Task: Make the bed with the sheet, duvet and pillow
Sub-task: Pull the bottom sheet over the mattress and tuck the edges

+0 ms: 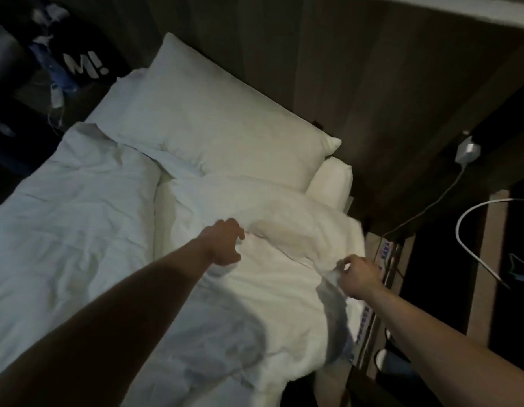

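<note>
Both hands on the white duvet: left hand seemingly bunching a fold in curled fingers, right hand pinching its edge.

A dim bedroom: single bed against wood-panelled wall, white pillow, wall charger.

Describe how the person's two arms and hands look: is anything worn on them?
Both forearms are bare up to the frame edge; no sleeves show. The left hand and right hand wear no gloves. No watch, bracelet or ring is visible, though the picture is dim and somewhat blurred, so small items could be missed.
</note>
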`<state>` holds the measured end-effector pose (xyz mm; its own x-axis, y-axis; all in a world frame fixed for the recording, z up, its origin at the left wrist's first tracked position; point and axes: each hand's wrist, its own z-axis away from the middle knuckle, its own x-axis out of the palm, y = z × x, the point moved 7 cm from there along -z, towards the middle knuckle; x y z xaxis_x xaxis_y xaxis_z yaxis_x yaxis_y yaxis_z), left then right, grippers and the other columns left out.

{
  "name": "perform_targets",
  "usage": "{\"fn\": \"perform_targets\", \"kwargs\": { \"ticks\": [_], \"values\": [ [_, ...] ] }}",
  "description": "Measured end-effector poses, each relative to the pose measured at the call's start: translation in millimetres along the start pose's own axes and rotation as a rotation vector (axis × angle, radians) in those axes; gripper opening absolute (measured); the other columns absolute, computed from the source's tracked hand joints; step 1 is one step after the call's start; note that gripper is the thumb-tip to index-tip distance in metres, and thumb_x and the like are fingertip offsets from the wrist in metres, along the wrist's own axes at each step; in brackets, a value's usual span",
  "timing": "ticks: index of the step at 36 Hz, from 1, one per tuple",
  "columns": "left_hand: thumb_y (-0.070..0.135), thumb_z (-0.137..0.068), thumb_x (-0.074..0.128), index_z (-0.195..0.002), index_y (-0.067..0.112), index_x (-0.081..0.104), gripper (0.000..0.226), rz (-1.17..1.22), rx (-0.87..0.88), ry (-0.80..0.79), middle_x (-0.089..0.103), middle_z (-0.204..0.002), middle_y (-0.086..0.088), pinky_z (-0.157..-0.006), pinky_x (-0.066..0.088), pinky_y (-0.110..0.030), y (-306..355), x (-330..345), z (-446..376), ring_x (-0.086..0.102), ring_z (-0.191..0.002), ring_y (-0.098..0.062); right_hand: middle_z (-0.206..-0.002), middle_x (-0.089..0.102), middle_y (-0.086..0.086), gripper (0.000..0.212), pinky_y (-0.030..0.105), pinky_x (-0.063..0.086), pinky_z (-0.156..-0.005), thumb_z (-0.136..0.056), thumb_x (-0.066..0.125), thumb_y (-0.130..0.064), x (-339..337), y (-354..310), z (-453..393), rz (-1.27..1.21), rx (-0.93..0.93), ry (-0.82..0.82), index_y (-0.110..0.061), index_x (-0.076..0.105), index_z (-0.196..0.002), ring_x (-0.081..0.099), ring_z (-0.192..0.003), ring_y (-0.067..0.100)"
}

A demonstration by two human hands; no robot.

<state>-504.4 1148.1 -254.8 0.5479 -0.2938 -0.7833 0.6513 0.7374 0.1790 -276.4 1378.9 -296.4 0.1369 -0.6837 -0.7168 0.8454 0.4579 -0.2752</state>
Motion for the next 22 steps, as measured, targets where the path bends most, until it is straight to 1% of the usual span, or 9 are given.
{"fn": "perform_targets", "kwargs": {
  "ticks": [3, 6, 9, 13, 15, 18, 20, 21, 22],
  "values": [
    [0.036, -0.082, 0.071, -0.126, 0.024, 0.057, 0.048, 0.058, -0.039, 0.127, 0.041, -0.139, 0.002, -0.102, 0.044, -0.040, -2.7, -20.2, -21.9, 0.048, -0.122, -0.022, -0.139, 0.048, 0.010, 0.050, 0.041, 0.039, -0.106, -0.092, 0.055, -0.044, 8.4, 12.3, -22.1, -0.119, 0.045, -0.029, -0.021, 0.049, -0.135, 0.043, -0.130, 0.033],
    [0.034, -0.083, 0.069, -0.125, 0.023, 0.057, 0.046, 0.063, -0.094, 0.226, 0.038, -0.140, 0.000, -0.097, 0.048, -0.042, -17.4, -46.2, -50.4, 0.053, -0.117, -0.025, -0.149, 0.038, 0.009, 0.061, 0.047, 0.040, -0.109, -0.088, 0.065, -0.036, -2.2, 0.9, -42.0, -0.220, 0.004, 0.035, -0.024, 0.041, -0.143, 0.044, -0.132, 0.035],
    [0.027, -0.083, 0.067, -0.128, 0.020, 0.053, 0.047, 0.068, -0.143, 0.297, 0.033, -0.142, -0.002, -0.091, 0.051, -0.042, -37.7, -69.8, -79.8, 0.059, -0.111, -0.030, -0.151, 0.036, 0.010, 0.065, 0.044, 0.034, -0.114, -0.090, 0.065, -0.031, -16.4, -18.7, -68.5, -0.260, -0.053, 0.111, -0.020, 0.038, -0.147, 0.039, -0.136, 0.033],
    [0.017, -0.089, 0.058, -0.135, 0.015, 0.044, 0.049, 0.032, -0.211, 0.350, 0.031, -0.145, -0.005, -0.091, 0.050, -0.046, -65.8, -85.0, -118.0, 0.060, -0.108, -0.038, -0.157, 0.030, 0.008, 0.064, 0.041, 0.028, -0.118, -0.096, 0.059, -0.035, -26.8, -49.1, -108.9, -0.274, -0.118, 0.161, -0.017, 0.032, -0.151, 0.035, -0.141, 0.030],
    [0.019, -0.086, 0.064, -0.137, 0.015, 0.042, 0.056, 0.006, -0.213, 0.313, 0.033, -0.144, -0.007, -0.092, 0.050, -0.048, -75.9, -82.2, -136.1, 0.058, -0.112, -0.040, -0.159, 0.027, 0.006, 0.072, 0.039, 0.026, -0.117, -0.094, 0.060, -0.041, -27.3, -59.4, -128.9, -0.289, -0.148, 0.153, -0.017, 0.027, -0.154, 0.032, -0.143, 0.029],
    [0.024, -0.074, 0.079, -0.139, 0.016, 0.039, 0.076, -0.021, -0.217, 0.227, 0.043, -0.139, -0.009, -0.090, 0.051, -0.045, -83.3, -72.9, -156.6, 0.057, -0.116, -0.037, -0.160, 0.027, 0.000, 0.102, 0.032, 0.026, -0.115, -0.079, 0.077, -0.049, -22.7, -67.2, -155.9, -0.285, -0.174, 0.072, -0.020, 0.019, -0.157, 0.031, -0.144, 0.024],
    [0.024, -0.069, 0.079, -0.132, 0.021, 0.043, 0.072, 0.010, -0.236, 0.117, 0.064, -0.114, -0.009, -0.072, 0.056, -0.035, -85.6, -60.9, -161.8, 0.069, -0.094, -0.026, -0.157, 0.033, -0.004, 0.115, 0.026, 0.028, -0.112, -0.068, 0.085, -0.051, -11.8, -66.1, -170.1, -0.278, -0.166, -0.059, -0.022, 0.017, -0.157, 0.036, -0.141, 0.020],
    [0.025, -0.070, 0.076, -0.126, 0.026, 0.047, 0.063, 0.000, -0.247, 0.008, 0.069, -0.095, -0.005, -0.060, 0.054, -0.029, -87.2, -49.9, -161.2, 0.071, -0.076, -0.018, -0.154, 0.038, -0.004, 0.114, 0.027, 0.031, -0.112, -0.065, 0.085, -0.055, -7.1, -65.0, -174.3, -0.227, -0.167, -0.109, -0.022, 0.023, -0.155, 0.041, -0.138, 0.021],
    [0.028, -0.074, 0.073, -0.120, 0.030, 0.050, 0.052, -0.042, -0.249, -0.086, 0.070, -0.087, -0.001, -0.058, 0.052, -0.026, -90.2, -38.7, -159.1, 0.069, -0.069, -0.014, -0.149, 0.046, -0.002, 0.106, 0.031, 0.037, -0.110, -0.065, 0.082, -0.060, -4.7, -62.8, -177.2, -0.151, -0.166, -0.130, -0.022, 0.033, -0.151, 0.047, -0.132, 0.022]
  ]
}}
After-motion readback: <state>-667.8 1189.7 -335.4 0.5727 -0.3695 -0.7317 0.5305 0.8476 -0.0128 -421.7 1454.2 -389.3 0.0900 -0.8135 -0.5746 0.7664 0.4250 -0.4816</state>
